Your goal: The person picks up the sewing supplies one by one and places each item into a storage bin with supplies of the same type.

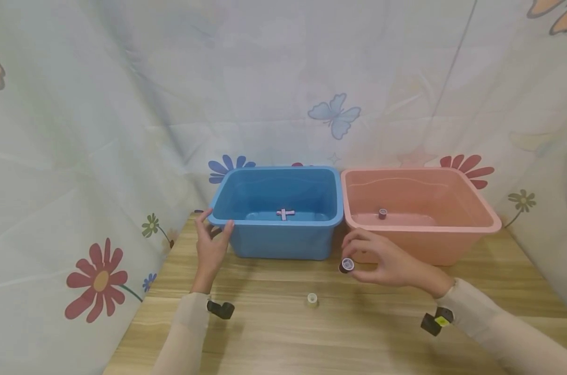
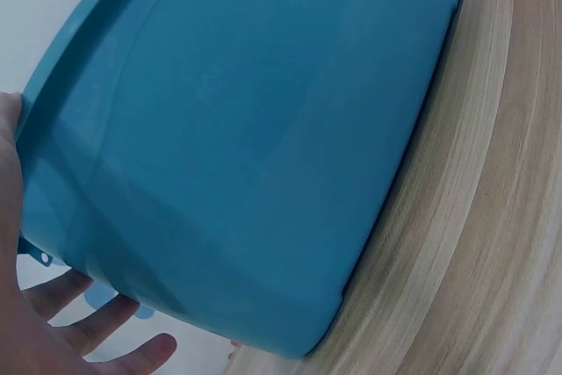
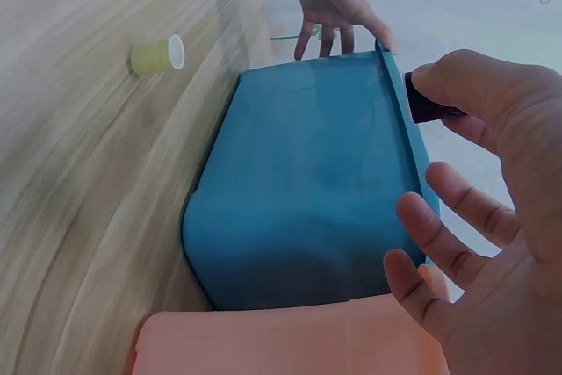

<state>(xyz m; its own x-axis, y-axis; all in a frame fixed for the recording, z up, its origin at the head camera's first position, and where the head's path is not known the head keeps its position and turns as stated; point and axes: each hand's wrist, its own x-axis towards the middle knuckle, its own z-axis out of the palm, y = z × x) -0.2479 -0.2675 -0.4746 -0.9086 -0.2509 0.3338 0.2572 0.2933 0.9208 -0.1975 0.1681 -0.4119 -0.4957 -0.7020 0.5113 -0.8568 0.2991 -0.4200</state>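
Observation:
Between thumb and index finger, my right hand [image 1: 386,260] pinches a small dark cylinder [image 1: 346,265] with a pale round end. It is held in front of the gap between the blue bin [image 1: 283,240] and the pink bin [image 1: 419,245]; the other fingers are spread. My left hand [image 1: 211,250] touches the front left corner of the blue bin, thumb at the rim and fingers extended along the side. Inside the blue bin lies a pinkish-white cross-shaped piece [image 1: 284,214]. A similar dark cylinder [image 1: 382,213] stands in the pink bin.
A small pale yellow cylinder [image 1: 312,300] with a white hollow end stands on the wooden table [image 1: 264,333] before the blue bin. Behind the bins hangs a white cloth [image 1: 264,94] printed with flowers and butterflies.

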